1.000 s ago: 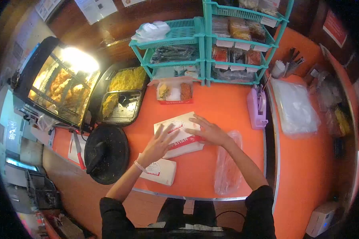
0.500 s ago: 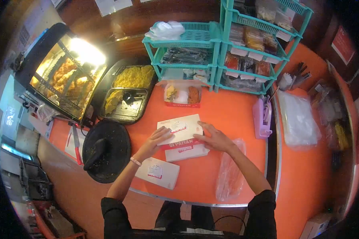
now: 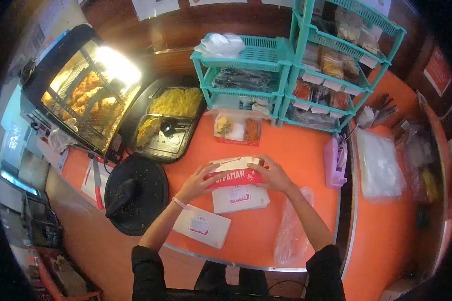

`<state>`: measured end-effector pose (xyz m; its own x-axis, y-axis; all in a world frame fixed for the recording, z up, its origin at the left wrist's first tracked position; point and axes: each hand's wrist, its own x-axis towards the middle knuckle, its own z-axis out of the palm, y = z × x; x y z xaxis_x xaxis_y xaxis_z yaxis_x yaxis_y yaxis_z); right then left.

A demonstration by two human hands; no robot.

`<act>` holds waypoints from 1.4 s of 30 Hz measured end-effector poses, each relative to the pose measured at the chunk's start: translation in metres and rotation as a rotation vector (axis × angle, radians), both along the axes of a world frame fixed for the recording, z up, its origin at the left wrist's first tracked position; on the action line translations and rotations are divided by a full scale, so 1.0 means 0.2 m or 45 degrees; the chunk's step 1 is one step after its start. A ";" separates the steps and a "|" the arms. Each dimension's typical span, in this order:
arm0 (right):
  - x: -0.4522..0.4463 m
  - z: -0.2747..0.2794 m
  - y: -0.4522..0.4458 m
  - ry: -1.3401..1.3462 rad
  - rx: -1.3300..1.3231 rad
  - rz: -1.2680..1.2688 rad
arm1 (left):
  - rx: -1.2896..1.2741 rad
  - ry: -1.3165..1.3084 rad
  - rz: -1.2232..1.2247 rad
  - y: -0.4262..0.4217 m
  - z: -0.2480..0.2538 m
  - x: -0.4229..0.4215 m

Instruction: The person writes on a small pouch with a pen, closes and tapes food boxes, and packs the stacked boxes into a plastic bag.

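Between my two hands is a red and white food box (image 3: 236,176), tilted so that its red lettered side faces me. My left hand (image 3: 200,181) grips its left end and my right hand (image 3: 271,175) its right end. Just below it, a closed white box (image 3: 240,198) lies on the orange counter. Another closed white box (image 3: 202,226) rests nearer the front edge, by my left forearm. Beyond my hands stands an open food box (image 3: 237,131) with food in its compartments. A clear plastic bag (image 3: 294,228) lies under my right forearm.
At left are a black stone mortar (image 3: 150,200) with a pestle, a red-handled knife (image 3: 97,183), trays of yellow food (image 3: 176,103) and a lit display case (image 3: 85,95). Teal racks (image 3: 266,62) stand at the back. A purple tape dispenser (image 3: 334,163) sits right.
The box in my hands has tipped, turning its red side towards me, and more of the white box below shows. The whole view has shifted slightly.
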<state>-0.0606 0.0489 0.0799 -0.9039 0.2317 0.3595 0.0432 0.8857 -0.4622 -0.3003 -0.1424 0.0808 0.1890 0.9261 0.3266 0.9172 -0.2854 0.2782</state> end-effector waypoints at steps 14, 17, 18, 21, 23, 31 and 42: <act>0.31 0.34 -0.27 0.041 -0.317 -0.017 | -0.151 -0.221 -0.159 -0.16 0.41 0.22; 0.30 0.29 -0.31 -0.002 -0.465 -0.094 | -0.243 -0.265 -0.171 -0.13 0.38 0.22; 0.30 0.28 -0.32 -0.008 -0.470 -0.099 | -0.283 -0.266 -0.105 -0.13 0.38 0.23; 0.29 0.27 -0.34 -0.024 -0.397 -0.090 | -0.433 -0.182 0.045 -0.13 0.42 0.27; 0.30 0.27 -0.36 -0.113 -0.312 -0.151 | -0.106 0.280 0.168 -0.12 0.43 0.32; 0.31 0.27 -0.40 -0.078 -0.176 -0.245 | 0.147 0.132 0.106 -0.08 0.29 0.36; 0.27 0.28 -0.48 -0.022 -0.226 -0.470 | 0.219 0.217 0.070 -0.11 0.31 0.38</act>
